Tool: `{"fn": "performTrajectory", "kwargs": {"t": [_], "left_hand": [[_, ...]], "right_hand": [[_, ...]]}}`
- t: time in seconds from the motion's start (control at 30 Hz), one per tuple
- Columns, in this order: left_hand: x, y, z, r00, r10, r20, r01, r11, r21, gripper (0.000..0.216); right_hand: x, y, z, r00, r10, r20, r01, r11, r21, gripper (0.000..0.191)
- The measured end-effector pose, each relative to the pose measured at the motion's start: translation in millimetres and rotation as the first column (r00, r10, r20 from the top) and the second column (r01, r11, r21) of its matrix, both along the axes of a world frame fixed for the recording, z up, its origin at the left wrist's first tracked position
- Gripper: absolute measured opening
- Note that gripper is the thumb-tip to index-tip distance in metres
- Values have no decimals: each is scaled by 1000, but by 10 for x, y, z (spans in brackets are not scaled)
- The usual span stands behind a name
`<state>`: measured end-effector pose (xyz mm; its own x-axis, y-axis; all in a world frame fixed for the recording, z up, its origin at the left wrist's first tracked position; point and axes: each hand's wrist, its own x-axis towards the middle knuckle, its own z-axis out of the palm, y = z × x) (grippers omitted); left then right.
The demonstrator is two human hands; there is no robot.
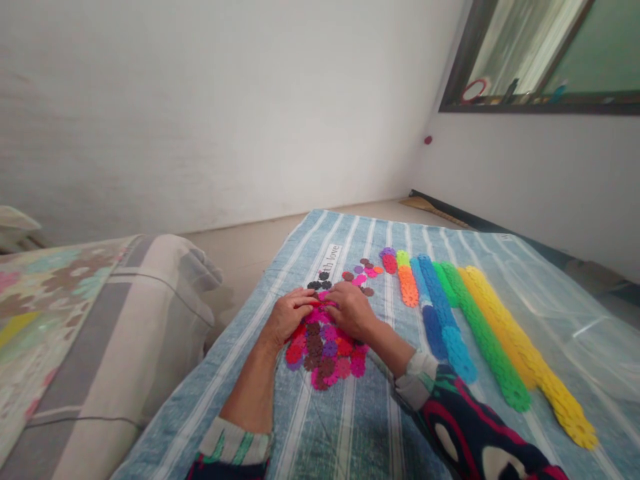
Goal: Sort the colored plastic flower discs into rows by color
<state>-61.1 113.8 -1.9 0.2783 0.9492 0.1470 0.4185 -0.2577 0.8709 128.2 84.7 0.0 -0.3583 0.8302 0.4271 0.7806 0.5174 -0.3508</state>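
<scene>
Flower-shaped plastic discs in pink, red, brown and purple form a loose pile (329,350) on the striped cloth. At its far side, my left hand (289,316) has thumb and fingers drawn together around red discs (316,304). Opposite it, my right hand (351,308) has bent fingers closed on the same red and pink discs. The two sets of fingertips nearly meet. How many discs they hold is hidden. Just beyond the hands lie several black discs (320,283). More pink and brown discs (361,280) are scattered past my right hand.
Overlapping rows of discs lie to the right: orange (409,287), blue (435,290), green (493,353) and yellow (530,353). A clear plastic container (590,333) stands beyond the yellow row. On the left is a cloth-covered piece of furniture (165,300). A white wall (215,113) rises behind.
</scene>
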Motion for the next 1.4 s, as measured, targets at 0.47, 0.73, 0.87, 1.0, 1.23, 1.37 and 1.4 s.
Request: {"fn": "performTrajectory", "kwargs": {"t": [0.47, 0.73, 0.87, 1.0, 1.23, 1.37, 1.4], "left_hand": [[-33, 97, -90, 998, -33, -57, 36, 998, 51, 25], [-22, 62, -59, 1000, 8, -9, -8, 999, 37, 28], [-11, 44, -43, 1000, 18, 21, -18, 1000, 23, 29], [-4, 36, -37, 998, 36, 51, -37, 999, 17, 29], [-3, 15, -24, 995, 66, 79, -67, 998, 12, 28], [-3, 4, -26, 993, 72, 95, -73, 997, -1, 29], [-2, 3, -31, 992, 74, 102, -74, 997, -4, 29]], "right_hand": [[-236, 98, -67, 997, -49, 61, 47, 998, 39, 14], [548, 323, 227, 937, -318, 143, 328, 944, -47, 20], [1108, 432, 283, 846, -497, 196, 517, 854, -66, 24], [1402, 478, 262, 763, -594, 254, 629, 773, -83, 26], [1479, 523, 194, 717, -612, 335, 675, 730, -111, 27], [1480, 542, 161, 708, -605, 364, 678, 726, -113, 25], [1480, 538, 155, 707, -605, 368, 679, 726, -110, 25]]}}
